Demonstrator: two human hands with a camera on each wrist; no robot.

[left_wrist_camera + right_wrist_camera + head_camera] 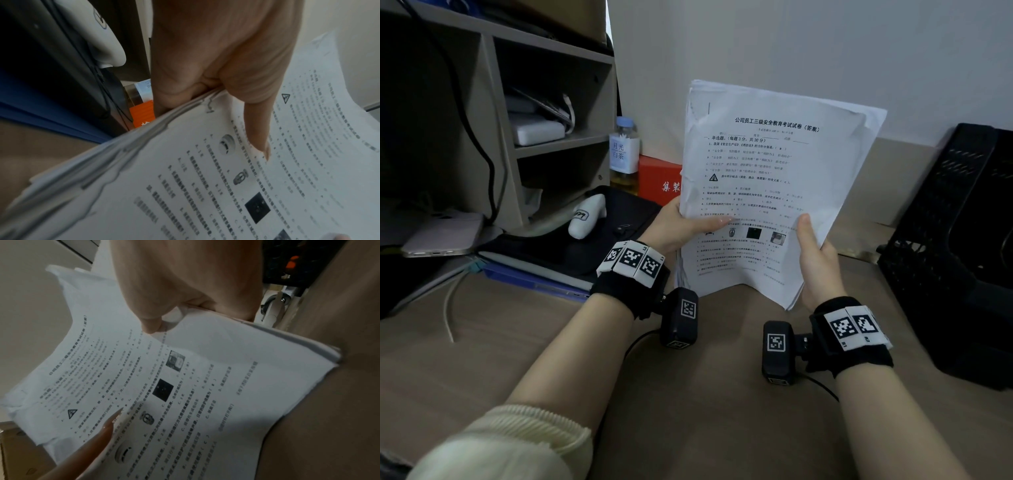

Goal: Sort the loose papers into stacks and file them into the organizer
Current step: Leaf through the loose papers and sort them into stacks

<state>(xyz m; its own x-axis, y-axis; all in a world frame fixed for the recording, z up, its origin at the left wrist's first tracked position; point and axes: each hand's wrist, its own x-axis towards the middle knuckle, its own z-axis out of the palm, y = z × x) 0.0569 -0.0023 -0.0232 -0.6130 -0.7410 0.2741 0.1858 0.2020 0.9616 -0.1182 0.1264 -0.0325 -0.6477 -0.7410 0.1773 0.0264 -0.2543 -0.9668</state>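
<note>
A thick stack of printed white papers (774, 178) stands nearly upright with its lower edge on the brown desk (688, 394). My left hand (681, 226) grips its left edge, thumb lying across the front page and fingers behind. My right hand (815, 253) grips the right edge the same way. In the left wrist view the thumb (257, 123) presses the papers (226, 186), whose edges are uneven. In the right wrist view my right hand (164, 318) pinches the stack (205, 386). A black mesh organizer (955, 240) stands at the right.
A grey shelf unit (544, 113) stands at the back left, with a drink bottle (624, 154) and a red box (659, 181) beside it. A white handheld device (587, 216) lies on a black bag. A phone (441, 236) and blue folders (534, 277) lie at the left.
</note>
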